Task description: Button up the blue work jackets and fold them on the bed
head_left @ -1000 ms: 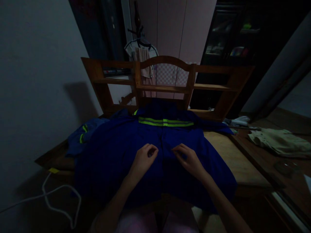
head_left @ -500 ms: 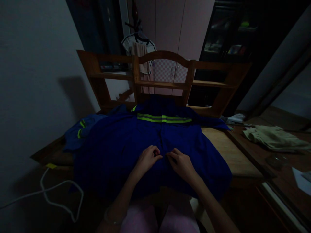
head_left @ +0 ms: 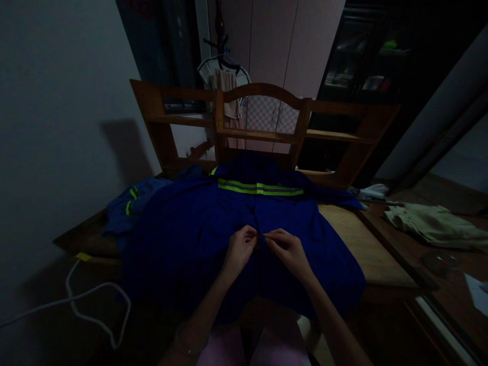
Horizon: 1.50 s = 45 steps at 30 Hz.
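A dark blue work jacket (head_left: pixel 183 229) with a yellow-green reflective stripe (head_left: pixel 263 188) across its chest lies spread over the desk, its front facing up. At the middle of its front opening, my left hand (head_left: pixel 242 246) is closed, fingers curled and pinched on the jacket's left-hand edge. Just to the right, my right hand (head_left: pixel 285 247) pinches the other front edge between thumb and fingers. The fingertips of both hands are close together, with a small gap between them. Whether a button or zip lies at the fingertips is too dark to make out.
A wooden shelf rack (head_left: pixel 263 134) rises at the desk's back. Lighter blue clothing (head_left: pixel 133 203) with reflective bands lies at left. A white cable (head_left: pixel 99 287) loops at lower left. On the right table lie a folded pale cloth (head_left: pixel 430 223) and a glass object (head_left: pixel 440 262).
Both hands have moved slightly up the jacket and closer together along the front opening. The whole view has shifted a little.
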{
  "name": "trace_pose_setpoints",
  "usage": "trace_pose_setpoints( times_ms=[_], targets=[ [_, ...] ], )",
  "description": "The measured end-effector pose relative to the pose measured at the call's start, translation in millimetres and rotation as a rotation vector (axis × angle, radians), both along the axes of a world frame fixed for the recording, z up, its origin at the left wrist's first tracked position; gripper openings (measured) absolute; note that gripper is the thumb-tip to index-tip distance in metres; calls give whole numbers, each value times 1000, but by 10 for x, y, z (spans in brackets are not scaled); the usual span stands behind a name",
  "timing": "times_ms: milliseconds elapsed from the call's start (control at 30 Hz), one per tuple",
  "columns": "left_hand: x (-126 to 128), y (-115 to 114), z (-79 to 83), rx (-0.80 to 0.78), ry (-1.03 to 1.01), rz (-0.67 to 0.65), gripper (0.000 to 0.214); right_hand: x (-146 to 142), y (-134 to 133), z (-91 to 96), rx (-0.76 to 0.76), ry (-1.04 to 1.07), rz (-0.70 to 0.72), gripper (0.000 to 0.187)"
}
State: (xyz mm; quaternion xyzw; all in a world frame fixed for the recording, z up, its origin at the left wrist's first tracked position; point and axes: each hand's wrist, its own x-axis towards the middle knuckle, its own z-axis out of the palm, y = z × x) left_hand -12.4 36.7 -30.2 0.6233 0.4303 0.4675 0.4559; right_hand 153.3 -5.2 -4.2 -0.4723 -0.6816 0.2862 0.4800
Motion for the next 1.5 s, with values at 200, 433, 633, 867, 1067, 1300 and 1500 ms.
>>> trace_pose_setpoints(
  times_ms=[200, 433, 633, 867, 1067, 1300, 1500],
  targets=[
    [17, -55, -132, 40, -13, 47, 8, -115, 33, -66, 9, -24, -75, 18],
    [-6, -68, -99, -5, -7, 15, 10, -131, 156, -235, -178, 128, -96, 23],
    [4, -86, -9, -33, -19, 20, 19, -110, 168, -249, -199, 80, -67, 22],
    [53, -19, -44, -98, -40, 96, 24, -129, 151, -227, -143, 11, -90, 20],
    [35, 12, -60, -166, -51, 86, 20, -123, 153, -238, -141, -8, -88, 14],
    [6, 13, -75, -175, -76, 76, 18, -121, 146, -231, -148, 43, -78, 16],
    [-8, 19, -52, -189, -102, 83, 26, -100, 141, -252, -193, 132, -73, 23]
  ],
)
